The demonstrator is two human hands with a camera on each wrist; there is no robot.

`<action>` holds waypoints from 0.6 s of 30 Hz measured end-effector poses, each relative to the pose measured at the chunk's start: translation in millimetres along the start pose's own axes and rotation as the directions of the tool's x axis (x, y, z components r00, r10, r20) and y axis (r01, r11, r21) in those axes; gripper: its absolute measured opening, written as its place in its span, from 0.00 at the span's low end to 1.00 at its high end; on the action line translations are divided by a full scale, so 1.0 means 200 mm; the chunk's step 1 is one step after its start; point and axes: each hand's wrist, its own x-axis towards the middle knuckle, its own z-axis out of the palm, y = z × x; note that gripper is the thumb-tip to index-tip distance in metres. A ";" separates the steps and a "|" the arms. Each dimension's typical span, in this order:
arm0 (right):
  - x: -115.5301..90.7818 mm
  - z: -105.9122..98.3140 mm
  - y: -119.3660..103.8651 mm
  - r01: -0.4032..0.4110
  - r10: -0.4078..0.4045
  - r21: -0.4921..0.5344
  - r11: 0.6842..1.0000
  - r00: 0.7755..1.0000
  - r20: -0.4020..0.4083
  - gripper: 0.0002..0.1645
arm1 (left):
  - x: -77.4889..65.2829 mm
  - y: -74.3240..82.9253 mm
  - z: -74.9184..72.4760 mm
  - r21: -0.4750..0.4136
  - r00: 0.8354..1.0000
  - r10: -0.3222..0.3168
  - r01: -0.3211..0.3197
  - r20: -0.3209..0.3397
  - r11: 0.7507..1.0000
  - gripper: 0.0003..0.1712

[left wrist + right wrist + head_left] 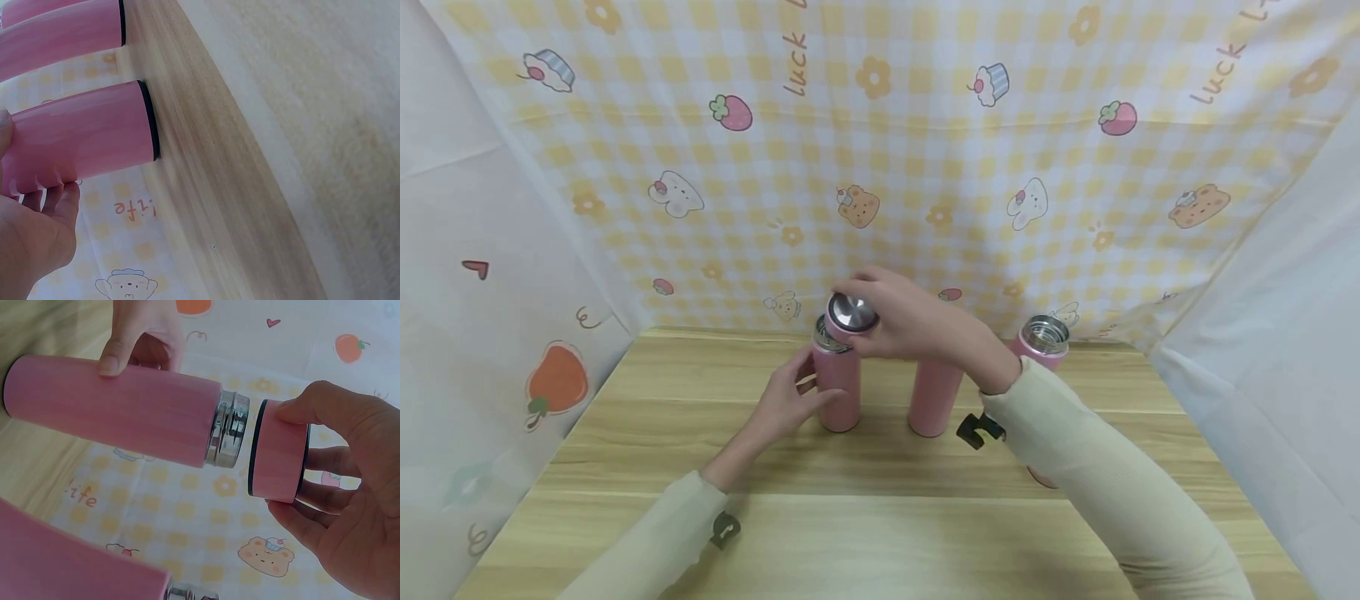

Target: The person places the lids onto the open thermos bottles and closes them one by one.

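Note:
My left hand (786, 402) grips a pink thermos bottle (841, 385) around its body, thumb on the near side. The bottle stands upright on the table, its threaded steel neck (230, 430) uncovered. In the right wrist view a pink lid (279, 451) with dark edges is held by the rim in my right hand (362, 469), thumb on one side and fingers on the other. A narrow gap separates lid and neck. From the head view, the lid's shiny steel top faces up, and my right hand (904, 321) partly overlaps the bottle's mouth.
A second pink bottle (932, 400) stands to the right, its top hidden behind my right forearm. Farther right is a third bottle (1047, 335) with a bare steel neck, partly covered by the sleeve. Patterned cloth (925, 167) hangs behind the wooden table (662, 400).

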 end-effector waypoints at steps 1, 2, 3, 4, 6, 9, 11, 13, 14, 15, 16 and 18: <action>0.01 0.00 0.00 0.004 -0.004 -0.001 1.000 1.000 -0.001 0.34 | 0.00 0.00 0.00 -0.001 1.000 0.000 0.000 0.002 1.000 0.41; 0.02 0.00 0.00 0.010 -0.010 -0.006 1.000 1.000 -0.001 0.34 | 0.00 0.00 0.00 -0.001 1.000 -0.001 0.001 0.002 1.000 0.40; 0.03 0.00 0.00 0.015 -0.016 -0.014 1.000 1.000 -0.002 0.34 | 0.00 0.00 0.00 0.000 1.000 -0.001 0.001 0.002 1.000 0.40; 0.04 0.01 0.00 0.020 -0.020 -0.019 1.000 1.000 -0.002 0.33 | 0.00 0.00 0.00 0.000 1.000 0.000 0.000 0.000 1.000 0.40; 0.05 0.01 0.00 0.019 -0.019 -0.020 1.000 1.000 0.005 0.33 | 0.00 0.00 0.00 0.002 1.000 0.003 -0.003 0.004 1.000 0.40; 0.07 0.02 0.00 0.001 -0.001 -0.011 1.000 1.000 0.031 0.34 | -0.01 0.00 0.00 0.007 1.000 0.007 -0.007 0.006 1.000 0.39; 0.07 0.02 0.00 -0.015 0.015 -0.001 1.000 0.999 0.051 0.36 | -0.01 0.00 0.01 0.007 1.000 0.012 -0.012 0.008 1.000 0.39; 0.08 0.03 0.00 -0.026 0.026 0.000 1.000 0.997 0.066 0.37 | -0.01 0.00 0.01 0.005 1.000 0.017 -0.017 0.004 1.000 0.39; 0.09 0.03 0.00 -0.031 0.031 0.000 1.000 0.997 0.071 0.37 | -0.01 0.00 0.01 0.004 1.000 0.019 -0.019 0.003 1.000 0.39; 0.09 0.03 0.00 -0.036 0.036 -0.002 0.999 0.996 0.077 0.37 | -0.01 0.00 0.00 0.004 1.000 0.020 -0.020 0.002 1.000 0.39; 0.10 0.03 0.00 -0.040 0.040 -0.004 0.999 0.996 0.081 0.37 | -0.01 0.00 0.00 0.003 1.000 0.024 -0.024 0.002 1.000 0.39; 0.10 0.03 0.00 -0.044 0.044 -0.007 0.999 0.995 0.089 0.37 | 0.00 0.00 0.00 0.002 1.000 0.027 -0.027 0.000 1.000 0.39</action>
